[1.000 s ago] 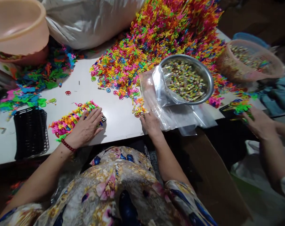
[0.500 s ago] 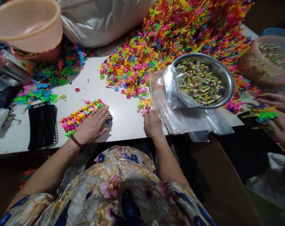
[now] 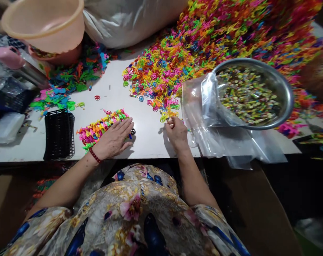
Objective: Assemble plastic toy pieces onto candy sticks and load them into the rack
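My left hand lies flat, fingers stretched out, over tight rows of small bright plastic pieces. A black lattice end shows past its fingertips; the rest beneath is hidden. My right hand is curled into a pinch at the near tip of the loose heap, beside small yellow and pink plastic pieces. Whatever sits between its thumb and finger is too small to make out. Left of my left hand stands a stack of black lattice racks.
A steel bowl of small striped pieces stands right, with clear plastic bags against it. Behind spreads a large heap of coloured plastic pieces. A pink basin, pink-handled tool and white sack stand at back left.
The view has shifted, moving the scene rightward. My right hand's fingers are more curled at the heap's tip; my left hand stays on the rows. Another person's hands at the right have left view.
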`<state>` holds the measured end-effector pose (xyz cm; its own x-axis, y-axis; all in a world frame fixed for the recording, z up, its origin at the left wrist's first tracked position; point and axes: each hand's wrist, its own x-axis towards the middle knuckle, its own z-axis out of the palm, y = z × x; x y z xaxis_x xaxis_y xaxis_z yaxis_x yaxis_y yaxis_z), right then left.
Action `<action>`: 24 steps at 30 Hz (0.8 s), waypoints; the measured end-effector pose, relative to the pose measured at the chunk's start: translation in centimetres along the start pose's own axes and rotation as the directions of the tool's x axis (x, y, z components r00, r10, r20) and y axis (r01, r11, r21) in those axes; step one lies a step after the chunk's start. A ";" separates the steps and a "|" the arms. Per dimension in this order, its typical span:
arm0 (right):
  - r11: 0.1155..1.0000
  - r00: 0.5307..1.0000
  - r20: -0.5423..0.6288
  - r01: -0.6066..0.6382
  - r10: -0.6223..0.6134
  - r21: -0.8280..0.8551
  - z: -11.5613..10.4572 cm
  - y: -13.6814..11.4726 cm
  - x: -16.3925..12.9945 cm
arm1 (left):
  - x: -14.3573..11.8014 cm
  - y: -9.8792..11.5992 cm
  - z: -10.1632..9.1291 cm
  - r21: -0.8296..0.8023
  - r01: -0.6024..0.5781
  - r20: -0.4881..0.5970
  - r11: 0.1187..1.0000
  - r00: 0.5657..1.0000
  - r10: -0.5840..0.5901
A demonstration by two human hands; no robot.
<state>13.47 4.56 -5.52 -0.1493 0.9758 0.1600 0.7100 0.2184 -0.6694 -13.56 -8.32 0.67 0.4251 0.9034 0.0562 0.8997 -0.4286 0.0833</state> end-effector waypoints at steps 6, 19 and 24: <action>0.824 0.968 0.217 -0.017 -0.128 0.566 5.4 -4.8 -2.5 | 0.0 0.1 0.2 -0.011 0.006 -0.043 1.000 0.999 -0.006; 0.820 0.780 0.325 0.386 -0.535 0.422 9.8 -5.0 -2.6 | 0.2 0.2 -0.1 -0.054 0.007 -0.055 0.999 0.998 -0.010; 0.765 0.691 0.345 0.500 -0.635 0.406 10.0 -4.8 -1.7 | 0.3 0.5 -0.7 -0.001 0.035 0.029 0.999 0.999 -0.035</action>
<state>3.48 2.00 -9.81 -0.7913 0.5406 0.2856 0.1889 0.6605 -0.7266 -13.02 -8.33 1.47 0.3964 0.9177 0.0248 0.9137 -0.3970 0.0865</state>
